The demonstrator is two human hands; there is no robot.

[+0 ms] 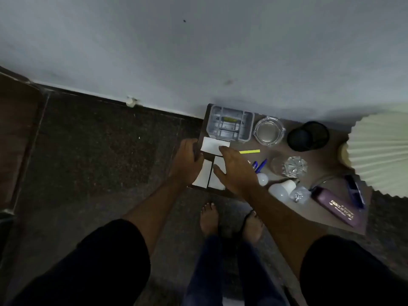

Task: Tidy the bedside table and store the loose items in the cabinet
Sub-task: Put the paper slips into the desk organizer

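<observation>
A brown surface (324, 166) stands against a grey wall (198, 51) on a dark speckled floor (110, 151). White papers (213, 144) lie at its left end under the right hand (237, 171), fingers spread. The left hand (188, 161) curls its fingers at the edge; whether they hold anything is unclear.

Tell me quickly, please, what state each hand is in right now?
Left hand: curled at the edge of the table; its grip cannot be told.
Right hand: open, fingers touching the white cards.
</observation>
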